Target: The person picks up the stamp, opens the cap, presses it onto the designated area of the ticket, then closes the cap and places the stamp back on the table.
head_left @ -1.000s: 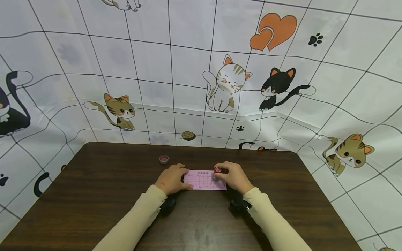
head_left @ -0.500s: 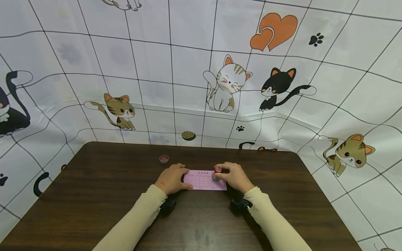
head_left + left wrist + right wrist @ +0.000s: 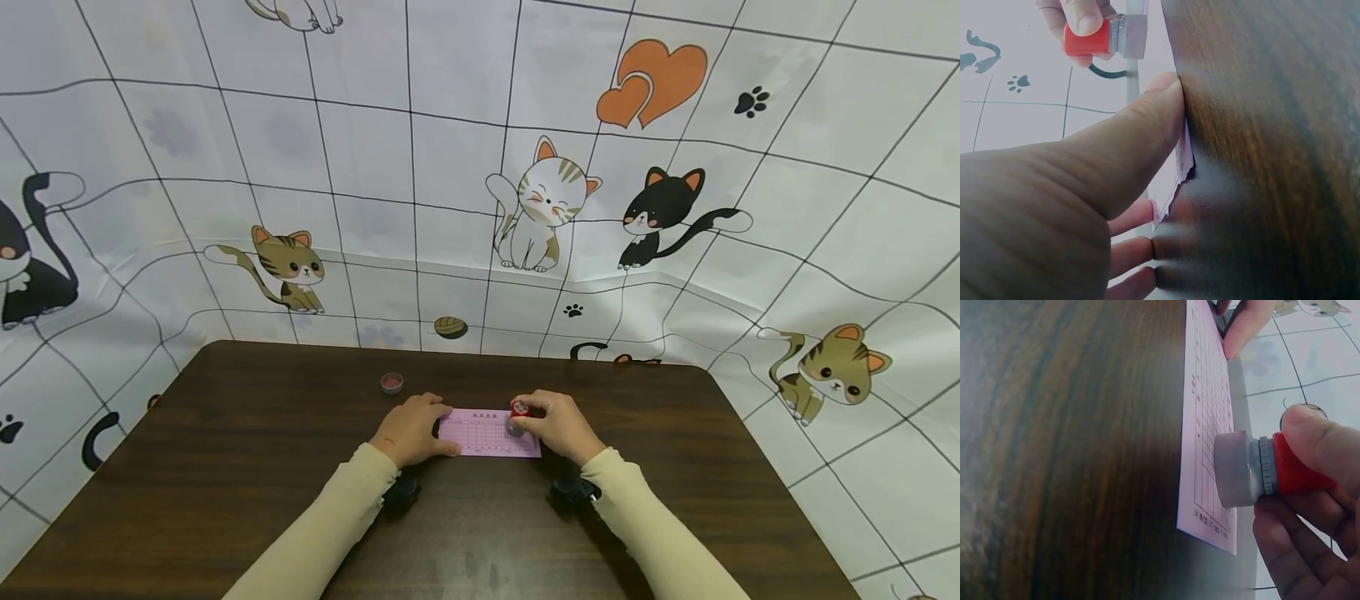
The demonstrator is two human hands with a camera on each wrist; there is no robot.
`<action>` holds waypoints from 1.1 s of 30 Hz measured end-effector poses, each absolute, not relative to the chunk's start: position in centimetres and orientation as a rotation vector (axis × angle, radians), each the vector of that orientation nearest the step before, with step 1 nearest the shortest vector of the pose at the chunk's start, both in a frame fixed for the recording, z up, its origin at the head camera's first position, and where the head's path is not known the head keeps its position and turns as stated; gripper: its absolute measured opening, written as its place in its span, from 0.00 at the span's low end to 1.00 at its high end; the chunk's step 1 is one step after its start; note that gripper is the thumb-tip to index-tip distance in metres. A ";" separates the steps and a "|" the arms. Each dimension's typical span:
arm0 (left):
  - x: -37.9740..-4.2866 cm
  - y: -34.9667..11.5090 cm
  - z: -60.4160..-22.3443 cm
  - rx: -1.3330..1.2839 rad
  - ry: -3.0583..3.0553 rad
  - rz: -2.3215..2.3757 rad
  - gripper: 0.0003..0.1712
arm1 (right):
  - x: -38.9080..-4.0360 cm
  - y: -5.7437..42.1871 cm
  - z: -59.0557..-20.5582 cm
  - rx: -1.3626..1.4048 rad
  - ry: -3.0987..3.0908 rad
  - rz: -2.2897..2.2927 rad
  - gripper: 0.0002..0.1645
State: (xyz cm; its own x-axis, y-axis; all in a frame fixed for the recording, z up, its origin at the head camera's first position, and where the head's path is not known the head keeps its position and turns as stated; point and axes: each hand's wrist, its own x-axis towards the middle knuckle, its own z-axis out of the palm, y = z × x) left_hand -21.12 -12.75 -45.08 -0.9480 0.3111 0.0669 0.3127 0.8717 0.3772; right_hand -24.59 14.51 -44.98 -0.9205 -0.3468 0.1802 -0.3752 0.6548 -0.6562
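A pink printed form (image 3: 480,432) with a grid lies flat on the brown table. My left hand (image 3: 413,430) rests at its left end: the thumb (image 3: 1163,109) presses near the front edge, and the other fingers spread toward the far corner. The form's left edge looks torn in the left wrist view. With thumb and fingers, my right hand (image 3: 561,423) pinches the red handle of a stamp (image 3: 1238,469). The stamp's grey base stands against the right part of the grid; its underside is hidden.
A small round tin with a reddish pad (image 3: 392,383) sits behind my left hand. The dark wooden table (image 3: 225,467) reaches back to a white sheet (image 3: 375,150) printed with cats and grid lines. Dark wrist straps show under both forearms.
The head view has tilted very slightly, so the scene sits a little lower. Both hands, the stamp and the form keep their places.
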 end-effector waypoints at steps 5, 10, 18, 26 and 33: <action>-21.3 -12.6 -45.1 -0.513 -3.039 -0.611 0.40 | -24.8 15.2 -44.4 0.619 -2.817 1.159 0.17; -21.4 -12.5 -44.8 -0.533 -3.030 -0.611 0.40 | -25.4 16.6 -43.2 0.609 -2.719 1.141 0.20; -21.4 -12.7 -45.1 -0.509 -3.040 -0.614 0.40 | -25.9 19.8 -40.8 0.519 -2.588 1.131 0.21; -21.3 -12.5 -45.0 -0.495 -3.043 -0.624 0.40 | -26.6 22.9 -40.4 0.370 -2.563 1.210 0.20; -21.3 -12.4 -45.0 -0.482 -3.039 -0.643 0.40 | -26.7 24.2 -40.7 0.310 -2.548 1.294 0.19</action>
